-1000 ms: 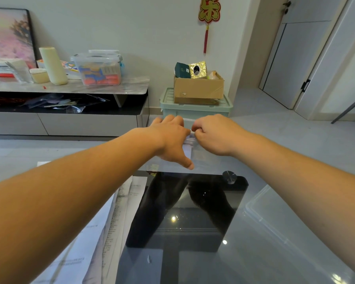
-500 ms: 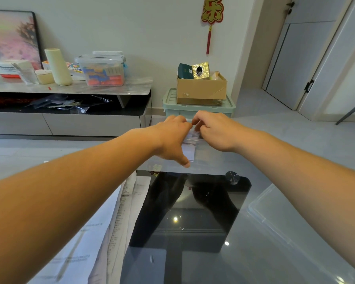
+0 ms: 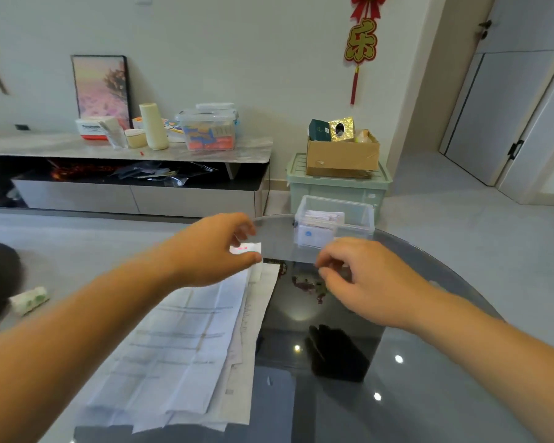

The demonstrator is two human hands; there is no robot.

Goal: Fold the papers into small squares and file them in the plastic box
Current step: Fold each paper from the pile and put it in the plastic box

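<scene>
Loose papers [image 3: 189, 346] lie stacked on the glass table [image 3: 429, 388]. Above their far end, the left hand [image 3: 211, 251] pinches a folded slip [image 3: 246, 248]. The right hand [image 3: 365, 279], fingers loosely curled and empty, overlaps the near edge of the plastic box [image 3: 355, 219], which holds folded squares [image 3: 320, 219]. A green crate [image 3: 333, 190] stands behind.

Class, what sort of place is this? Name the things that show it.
Probably a home living room: a low media cabinet along the wall, a framed picture propped on it, and a red festive wall ornament.
</scene>
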